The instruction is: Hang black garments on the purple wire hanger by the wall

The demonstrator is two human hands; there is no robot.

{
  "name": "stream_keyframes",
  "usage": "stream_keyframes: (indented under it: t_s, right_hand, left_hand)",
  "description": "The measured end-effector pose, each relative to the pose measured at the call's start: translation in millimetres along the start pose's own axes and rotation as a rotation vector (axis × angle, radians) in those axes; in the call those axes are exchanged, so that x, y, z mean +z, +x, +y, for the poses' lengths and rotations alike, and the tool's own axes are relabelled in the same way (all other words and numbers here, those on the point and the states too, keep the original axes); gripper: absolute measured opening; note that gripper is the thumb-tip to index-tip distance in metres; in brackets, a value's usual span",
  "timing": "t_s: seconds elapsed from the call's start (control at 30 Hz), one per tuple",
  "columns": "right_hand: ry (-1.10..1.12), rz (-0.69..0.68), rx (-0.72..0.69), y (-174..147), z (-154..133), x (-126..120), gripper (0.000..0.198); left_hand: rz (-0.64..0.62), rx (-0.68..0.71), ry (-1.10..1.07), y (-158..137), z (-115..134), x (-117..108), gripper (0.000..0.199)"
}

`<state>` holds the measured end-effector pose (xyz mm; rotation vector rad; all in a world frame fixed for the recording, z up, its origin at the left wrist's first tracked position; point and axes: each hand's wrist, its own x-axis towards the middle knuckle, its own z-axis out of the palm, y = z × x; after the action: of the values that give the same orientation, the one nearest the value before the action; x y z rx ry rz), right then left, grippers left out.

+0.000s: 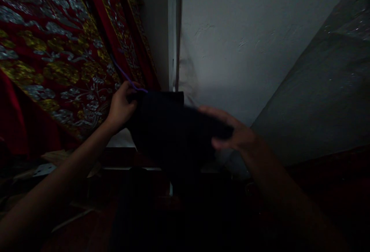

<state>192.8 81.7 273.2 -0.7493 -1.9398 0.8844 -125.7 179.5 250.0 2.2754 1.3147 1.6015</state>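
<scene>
1. I see the left hand (123,103) at the upper left corner of a dark cloth (173,128), its thumb and curled fingers pinching the edge.
2. I have the right hand (238,130) at the cloth's right end, slightly blurred; its fingers lie along the top and the thumb below, with the cloth gripped between.
3. The cloth is stretched between the two hands in front of me and hangs down into shadow, where I cannot tell its lower edge.
4. A thin purple cord (125,74) slants down past the left fingers to the cloth's top edge.
5. On my left hangs a red embroidered fabric (60,55) with gold and silver patterns.
6. Behind the cloth I see a pale wall (231,51); clear plastic sheeting (320,78) covers the right side.
</scene>
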Motion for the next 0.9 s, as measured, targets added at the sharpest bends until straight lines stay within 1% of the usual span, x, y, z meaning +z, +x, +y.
stream_keyframes:
  t_s: [0.07,0.1,0.13,0.17,0.2,0.23,0.27,0.3,0.33,0.37,0.4,0.43,0.47,0.5,0.57,0.63,0.67,0.73,0.8,0.87,0.9]
  right_hand:
    - [0.117,-0.503,0.044,-14,-8,9,0.052]
    - [0.2,-0.729,0.09,-18,-8,13,0.05]
    - [0.258,-0.879,0.14,-21,-5,16,0.047]
    - [0.279,-0.933,0.181,-22,2,19,0.046]
    - [0.244,-0.872,0.201,-22,12,21,0.044]
    - [0.149,-0.736,0.203,-22,25,24,0.043]
    - [0.006,-0.564,0.186,-22,40,26,0.045]
    - [-0.166,-0.374,0.158,-22,55,30,0.053]
    - [-0.336,-0.208,0.128,-23,69,34,0.066]
    - [-0.478,-0.089,0.095,-24,81,39,0.083]
    - [-0.596,-0.005,0.056,-25,92,45,0.098]
    - [-0.684,0.036,0.006,-26,99,52,0.109]
    - [-0.743,0.061,-0.053,-27,105,59,0.116]
    - [-0.779,0.09,-0.122,-27,108,65,0.118]
    - [-0.793,0.168,-0.265,-26,110,75,0.116]
    - [-0.756,0.225,-0.344,-24,109,78,0.108]
    - [-0.745,0.225,-0.346,-25,108,77,0.102]
    - [-0.76,0.171,-0.307,-29,107,72,0.09]
    - [-0.789,0.111,-0.27,-39,109,66,0.087]
    - [-0.799,0.094,-0.251,-52,113,58,0.088]
    - [-0.801,0.098,-0.237,-59,115,54,0.087]
  left_hand:
    - [-0.034,0.025,0.033,-11,1,4,0.046]
    - [-0.07,0.047,0.042,-17,1,7,0.045]
    - [-0.105,0.071,0.039,-22,2,11,0.045]
    - [-0.136,0.095,0.022,-27,4,15,0.044]
    - [-0.154,0.117,-0.002,-32,6,19,0.043]
    - [-0.168,0.136,-0.029,-35,10,23,0.042]
    - [-0.181,0.149,-0.057,-39,15,27,0.039]
    - [-0.192,0.157,-0.088,-41,21,30,0.036]
    - [-0.204,0.155,-0.131,-44,28,33,0.033]
    - [-0.216,0.145,-0.186,-47,38,35,0.03]
    - [-0.222,0.122,-0.253,-50,48,37,0.028]
    - [-0.224,0.089,-0.323,-53,59,38,0.025]
    - [-0.224,0.051,-0.385,-56,70,40,0.022]
    - [-0.228,0.022,-0.441,-58,80,41,0.02]
    - [-0.265,0.0,-0.521,-62,97,42,0.016]
    - [-0.337,0.032,-0.555,-63,105,40,0.017]
    - [-0.377,0.055,-0.554,-63,106,38,0.018]
    - [-0.432,0.064,-0.535,-63,103,32,0.02]
    - [-0.432,0.029,-0.541,-64,93,25,0.015]
    - [-0.409,-0.017,-0.581,-67,79,18,0.007]
    - [-0.415,-0.049,-0.602,-68,69,15,0.011]
